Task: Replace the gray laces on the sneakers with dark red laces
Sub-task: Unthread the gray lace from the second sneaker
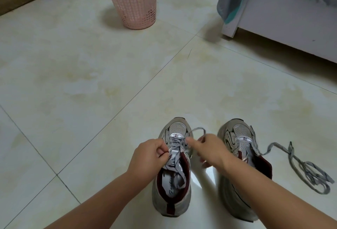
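Ahead, open tiled floor is bounded by a pink basket at 12 o'clock and a white cabinet at 2 o'clock. The gray lace of the left sneaker is pinched by the curled left hand and hooked by the right hand; a removed lace lies beside the right sneaker.

**Readable markings: sneaker pair**

Left sneaker: a cursive word is showing on the pale insole, beginning with what looks like "B"; the rest is staying too blurred to read. A small silver tab at the base of the lacing is carrying a dark mark, possibly "m".

Right sneaker: a matching tab is showing the same small mark, also uncertain.
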`<state>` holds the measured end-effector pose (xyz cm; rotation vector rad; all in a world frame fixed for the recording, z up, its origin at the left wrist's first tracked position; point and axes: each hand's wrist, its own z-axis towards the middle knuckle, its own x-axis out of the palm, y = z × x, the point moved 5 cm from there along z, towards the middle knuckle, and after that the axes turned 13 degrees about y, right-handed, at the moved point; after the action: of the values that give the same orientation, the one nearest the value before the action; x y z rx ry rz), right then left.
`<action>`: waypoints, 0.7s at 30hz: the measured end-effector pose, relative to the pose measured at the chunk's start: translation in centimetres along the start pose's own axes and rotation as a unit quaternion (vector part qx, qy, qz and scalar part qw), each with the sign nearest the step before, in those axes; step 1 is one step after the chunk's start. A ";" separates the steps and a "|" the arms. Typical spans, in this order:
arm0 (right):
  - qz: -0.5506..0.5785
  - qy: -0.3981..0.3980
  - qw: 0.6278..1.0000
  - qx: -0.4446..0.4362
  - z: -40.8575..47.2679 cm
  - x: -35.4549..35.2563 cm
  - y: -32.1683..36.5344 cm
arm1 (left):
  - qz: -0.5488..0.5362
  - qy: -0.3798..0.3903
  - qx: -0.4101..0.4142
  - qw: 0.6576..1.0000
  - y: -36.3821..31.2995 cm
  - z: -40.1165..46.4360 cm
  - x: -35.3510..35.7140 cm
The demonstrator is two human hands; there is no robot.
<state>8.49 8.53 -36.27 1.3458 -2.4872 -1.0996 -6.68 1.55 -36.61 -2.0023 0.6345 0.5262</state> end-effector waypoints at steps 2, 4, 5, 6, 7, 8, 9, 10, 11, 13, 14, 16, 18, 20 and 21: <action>0.078 0.042 0.996 0.000 0.6 1.8 -0.9 | 0.003 -0.002 0.001 1.000 0.0 -0.1 0.0; 0.063 0.014 0.998 -0.007 1.5 1.9 -1.5 | -0.005 -0.003 0.002 1.000 0.0 -0.1 -0.1; 0.029 -0.010 1.000 -0.006 1.8 1.4 -1.5 | -0.011 -0.003 0.002 1.000 0.0 -0.1 -0.1; -0.007 -0.039 0.999 -0.004 1.9 0.6 -1.5 | -0.014 -0.003 0.002 1.000 0.0 -0.1 -0.1; -0.034 -0.080 0.996 -0.001 2.0 -0.4 -1.6 | -0.015 -0.002 0.001 1.000 0.0 -0.1 -0.1; -0.041 -0.124 0.991 -0.001 2.1 -1.5 -1.7 | -0.015 -0.003 0.001 1.000 0.0 -0.1 -0.1; -0.025 -0.161 0.987 -0.004 1.9 -2.5 -1.7 | -0.017 -0.004 0.000 1.000 0.0 -0.1 -0.1; 0.005 -0.187 0.982 -0.013 1.8 -3.3 -1.7 | -0.018 -0.004 0.000 1.000 0.1 -0.1 0.0; 0.043 -0.190 0.981 -0.023 1.4 -3.5 -1.6 | -0.017 -0.004 0.000 1.000 0.1 -0.1 0.0; 0.119 -0.124 0.985 -0.023 1.0 -2.4 -1.6 | -0.014 -0.004 -0.001 1.000 0.1 0.0 0.0; 0.141 -0.070 0.987 -0.008 0.9 -1.3 -1.6 | -0.015 -0.005 -0.002 1.000 0.1 0.0 0.0; 0.167 0.021 0.986 0.016 0.8 1.2 -1.8 | -0.017 -0.008 -0.003 1.000 0.1 0.0 0.0; 0.197 0.027 0.980 0.022 1.4 2.4 -2.5 | -0.027 -0.009 -0.002 1.000 0.2 0.0 0.1; 0.205 -0.007 0.979 0.010 1.8 2.5 -2.8 | -0.033 -0.009 -0.002 0.999 0.3 0.0 0.1; 0.207 -0.024 0.978 -0.001 1.8 2.3 -2.7 | -0.031 -0.009 -0.001 0.999 0.2 0.0 0.1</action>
<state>8.20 6.82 -39.86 0.7499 -2.6271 -1.0420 -6.79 1.42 -36.80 -2.0105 0.5596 0.5084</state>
